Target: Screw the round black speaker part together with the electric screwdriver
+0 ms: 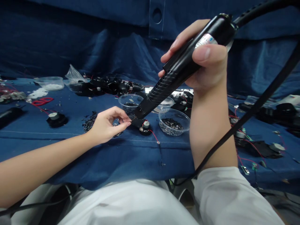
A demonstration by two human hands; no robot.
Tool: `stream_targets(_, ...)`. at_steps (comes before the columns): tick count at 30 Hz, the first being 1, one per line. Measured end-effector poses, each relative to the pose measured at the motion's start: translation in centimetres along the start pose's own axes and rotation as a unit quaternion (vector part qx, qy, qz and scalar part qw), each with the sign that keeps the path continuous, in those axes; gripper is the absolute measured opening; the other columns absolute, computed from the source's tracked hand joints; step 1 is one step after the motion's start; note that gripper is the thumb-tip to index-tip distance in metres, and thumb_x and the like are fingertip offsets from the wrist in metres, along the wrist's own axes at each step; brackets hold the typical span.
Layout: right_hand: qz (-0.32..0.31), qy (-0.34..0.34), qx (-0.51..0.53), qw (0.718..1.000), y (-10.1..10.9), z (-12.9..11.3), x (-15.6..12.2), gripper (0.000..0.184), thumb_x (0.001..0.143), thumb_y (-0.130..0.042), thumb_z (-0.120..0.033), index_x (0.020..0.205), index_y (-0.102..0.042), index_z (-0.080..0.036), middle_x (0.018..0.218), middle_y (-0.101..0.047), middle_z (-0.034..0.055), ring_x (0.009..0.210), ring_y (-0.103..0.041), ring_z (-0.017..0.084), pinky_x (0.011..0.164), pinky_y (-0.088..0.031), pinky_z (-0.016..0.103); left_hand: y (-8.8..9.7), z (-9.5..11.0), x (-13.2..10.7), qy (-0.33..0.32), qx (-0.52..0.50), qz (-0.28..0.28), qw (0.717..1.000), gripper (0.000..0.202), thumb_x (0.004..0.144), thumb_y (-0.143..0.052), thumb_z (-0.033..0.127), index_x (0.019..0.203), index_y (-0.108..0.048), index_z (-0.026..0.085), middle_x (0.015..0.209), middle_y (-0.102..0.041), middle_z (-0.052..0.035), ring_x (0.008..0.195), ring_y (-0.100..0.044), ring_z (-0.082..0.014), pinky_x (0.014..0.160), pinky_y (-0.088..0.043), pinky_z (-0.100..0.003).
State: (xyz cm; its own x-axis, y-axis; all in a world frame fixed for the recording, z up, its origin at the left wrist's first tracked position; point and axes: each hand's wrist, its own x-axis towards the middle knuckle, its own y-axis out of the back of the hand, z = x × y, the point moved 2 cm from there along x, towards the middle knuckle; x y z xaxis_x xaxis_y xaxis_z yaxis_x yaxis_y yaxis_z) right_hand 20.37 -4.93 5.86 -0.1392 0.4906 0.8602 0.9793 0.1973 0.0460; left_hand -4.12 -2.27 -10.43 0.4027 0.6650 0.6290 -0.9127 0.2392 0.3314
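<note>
My right hand [208, 65] is wrapped round a black heat gun [173, 72], with the thumb on top of its body. Its nozzle slants down to the left and ends close to my left fingertips. My left hand [110, 123] pinches a thin wire [133, 119] right at the nozzle's mouth; the strand is mostly hidden by the fingers. Just below the nozzle lies a small black speaker [145, 127] on the blue cloth. From it a red wire [153, 135] runs toward the table's front edge and joins a dark lead.
Clear plastic bowls [174, 126] with small black pieces stand behind the speaker. Red scissors [42, 101] and another speaker [56, 119] lie at left. Wired parts [257, 147] crowd the right side. The heat gun's black cable [248, 115] loops beside my right forearm.
</note>
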Motion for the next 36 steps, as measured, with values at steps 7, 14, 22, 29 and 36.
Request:
stream_targets(7,-0.025,-0.01,0.016,1.0,0.3,0.0,0.1,0.021,0.06,-0.063,-0.021,0.073,-0.078,-0.015,0.067,-0.074,0.0029,0.065,-0.075,0.026,0.053,-0.067,0.037,0.0,-0.1,0.0,0.015,0.009,0.001,1.0,0.022,0.08,-0.083,0.031,0.089,-0.066,0.019,0.084,-0.076,-0.0041,0.073,-0.07,-0.0165,0.071,-0.061,-0.032)
stream_targets(14,-0.036,0.005,0.03,0.999,0.0,0.2,0.0,0.02,0.063,-0.063,-0.019,0.074,-0.078,-0.013,0.069,-0.076,0.006,0.057,-0.073,0.025,0.05,-0.064,0.036,-0.2,0.3,-0.1,0.011,0.003,-0.004,1.0,0.019,0.079,-0.082,0.027,0.087,-0.067,0.019,0.082,-0.076,-0.0034,0.071,-0.069,-0.0153,0.068,-0.059,-0.029)
stream_targets(22,-0.038,-0.05,-0.041,0.997,-0.4,-0.7,-0.2,0.018,0.064,-0.077,-0.025,0.077,-0.08,-0.013,0.073,-0.074,0.0054,0.078,-0.078,0.026,0.061,-0.064,0.03,-0.8,0.8,2.0,-0.059,0.109,-0.108,0.986,0.011,0.086,-0.075,0.025,0.093,-0.069,0.018,0.088,-0.076,-0.0026,0.076,-0.07,-0.0138,0.077,-0.06,-0.028)
stream_targets(29,0.005,-0.018,-0.093,0.996,0.7,-0.7,-0.2,0.016,0.069,-0.073,-0.024,0.08,-0.078,-0.014,0.071,-0.073,0.0024,0.067,-0.074,0.022,0.059,-0.066,0.033,-2.7,-1.3,3.6,-0.026,0.017,-0.069,0.997,0.014,0.087,-0.074,0.025,0.095,-0.065,0.017,0.086,-0.074,-0.0027,0.078,-0.07,-0.0136,0.078,-0.06,-0.029)
stream_targets(36,0.032,0.002,-0.09,0.995,0.9,-0.5,0.2,0.012,0.072,-0.07,-0.024,0.076,-0.076,-0.014,0.069,-0.071,0.0016,0.067,-0.074,0.021,0.06,-0.067,0.034,-2.4,-1.8,3.0,-0.042,0.0,0.025,0.999,0.017,0.085,-0.077,0.025,0.092,-0.063,0.018,0.087,-0.072,-0.0014,0.076,-0.066,-0.0123,0.077,-0.06,-0.029)
